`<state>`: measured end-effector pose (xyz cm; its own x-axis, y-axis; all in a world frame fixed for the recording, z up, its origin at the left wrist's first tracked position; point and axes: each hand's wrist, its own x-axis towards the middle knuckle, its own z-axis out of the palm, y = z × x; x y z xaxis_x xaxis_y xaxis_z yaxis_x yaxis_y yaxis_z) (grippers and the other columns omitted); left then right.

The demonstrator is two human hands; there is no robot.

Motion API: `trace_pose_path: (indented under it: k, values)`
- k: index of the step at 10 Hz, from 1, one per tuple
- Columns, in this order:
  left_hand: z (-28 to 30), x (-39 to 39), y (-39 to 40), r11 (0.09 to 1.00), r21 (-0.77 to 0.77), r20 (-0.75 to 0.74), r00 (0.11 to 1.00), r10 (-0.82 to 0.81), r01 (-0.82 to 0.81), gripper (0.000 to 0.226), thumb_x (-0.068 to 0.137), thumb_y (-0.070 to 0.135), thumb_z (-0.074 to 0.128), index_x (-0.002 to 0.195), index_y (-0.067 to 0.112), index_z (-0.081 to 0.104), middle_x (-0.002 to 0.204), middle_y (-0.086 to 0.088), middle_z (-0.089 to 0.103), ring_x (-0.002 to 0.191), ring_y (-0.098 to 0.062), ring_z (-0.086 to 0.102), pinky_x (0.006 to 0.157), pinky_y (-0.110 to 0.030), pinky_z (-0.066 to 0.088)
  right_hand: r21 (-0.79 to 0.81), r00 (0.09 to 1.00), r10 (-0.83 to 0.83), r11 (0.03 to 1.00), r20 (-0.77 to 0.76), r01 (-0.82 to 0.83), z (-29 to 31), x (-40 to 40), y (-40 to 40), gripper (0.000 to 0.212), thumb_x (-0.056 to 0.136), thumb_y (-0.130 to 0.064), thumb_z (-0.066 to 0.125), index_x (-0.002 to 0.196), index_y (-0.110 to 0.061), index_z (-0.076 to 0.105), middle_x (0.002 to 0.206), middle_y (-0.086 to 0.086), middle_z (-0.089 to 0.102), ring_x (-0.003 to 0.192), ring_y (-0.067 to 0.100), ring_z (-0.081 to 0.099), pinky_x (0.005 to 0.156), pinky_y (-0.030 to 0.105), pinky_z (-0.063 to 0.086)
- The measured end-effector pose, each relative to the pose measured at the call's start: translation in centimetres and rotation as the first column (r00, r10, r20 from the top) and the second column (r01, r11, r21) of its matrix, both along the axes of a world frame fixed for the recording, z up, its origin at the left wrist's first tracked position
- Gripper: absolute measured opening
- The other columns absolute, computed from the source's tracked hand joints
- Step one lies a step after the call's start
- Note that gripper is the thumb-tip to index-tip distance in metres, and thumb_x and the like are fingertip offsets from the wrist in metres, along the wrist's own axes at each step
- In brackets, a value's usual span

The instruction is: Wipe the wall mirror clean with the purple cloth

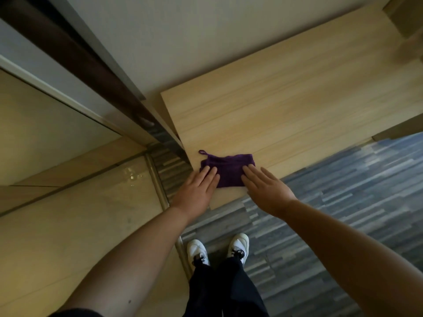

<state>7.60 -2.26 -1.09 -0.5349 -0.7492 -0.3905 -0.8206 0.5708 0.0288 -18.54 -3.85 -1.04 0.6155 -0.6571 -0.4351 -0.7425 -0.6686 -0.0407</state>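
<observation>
Head view is showing the purple cloth lying flat near the near-left corner of the wooden shelf, long axis running left-right, while left hand and right hand are resting flat-fingered on its ends, equally near, grasping nothing.

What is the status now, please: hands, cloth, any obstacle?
Left hand and right hand open, flat, fingers on purple cloth. Cloth folded on wooden tabletop, near corner. Mirror at left, untouched. Nothing in the way.
</observation>
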Motion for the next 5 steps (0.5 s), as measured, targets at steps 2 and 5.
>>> trace_pose_path:
  k: [2,5]
  values:
    - [2.2,-1.0,-0.5,0.983,0.180,0.247,0.969,-0.001,-0.044,0.075,0.103,0.030,0.032,0.153,0.012,-0.021,0.159,-0.009,-0.030,0.148,-0.028,-0.025,0.121,-0.055,-0.008,0.166,0.981,0.014,0.986,-0.191,0.018,1.4,0.3,0.9,0.092,0.078,-0.070,-0.018,0.148,-0.011,-0.022,0.155,0.016,-0.031,0.142,0.030,-0.029,0.113,0.053,-0.016]
    - [7.2,-1.5,-1.3,0.901,0.376,0.063,0.976,0.209,-0.217,0.054,0.099,0.025,0.045,0.151,0.014,0.033,0.157,-0.013,0.031,0.142,-0.031,0.034,0.117,-0.047,0.029,0.337,0.972,-0.232,0.913,-0.030,0.229,6.5,3.2,-0.7,0.063,0.105,-0.046,0.036,0.157,-0.017,0.017,0.165,0.005,0.017,0.152,0.025,0.017,0.123,0.046,0.016]
